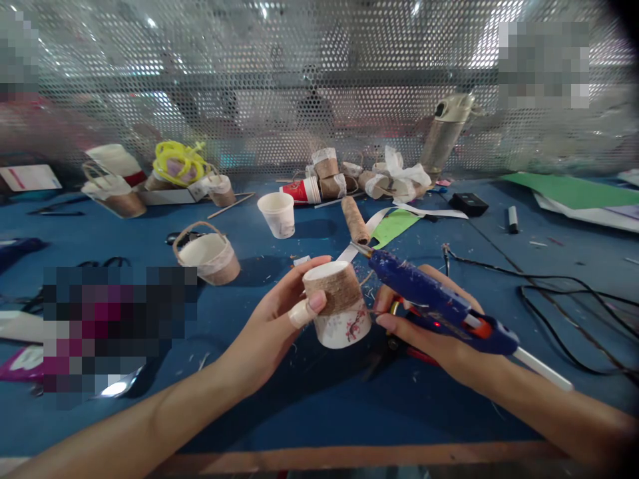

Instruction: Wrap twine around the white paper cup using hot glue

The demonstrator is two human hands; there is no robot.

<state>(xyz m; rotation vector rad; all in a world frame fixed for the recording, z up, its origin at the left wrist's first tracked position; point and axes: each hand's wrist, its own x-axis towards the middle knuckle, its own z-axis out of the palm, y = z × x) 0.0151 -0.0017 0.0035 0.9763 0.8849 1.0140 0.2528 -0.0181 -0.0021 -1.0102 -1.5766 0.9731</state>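
A white paper cup (344,329) with a pink blossom print is in my left hand (277,316), thumb in front and fingers behind. Brown twine (333,290) is wound around its upper half. My right hand (424,329) is closed around a blue hot glue gun (419,283), with a red light lit and a white glue stick (544,369) out of its back. The gun's nozzle is above and right of the cup. Thumb and fingertips of that hand meet close to the cup's right side; whether they pinch the twine is hard to see. Dark-bladed scissors (393,342) show below them.
Beyond the cup are a twine roll (354,219), green paper (394,227) and a plain white cup (278,216). A twine-wrapped basket cup (214,259) stands left. Several finished cups (332,186) and a bottle (444,133) line the mesh screen (249,100). A black cable (529,273) lies right.
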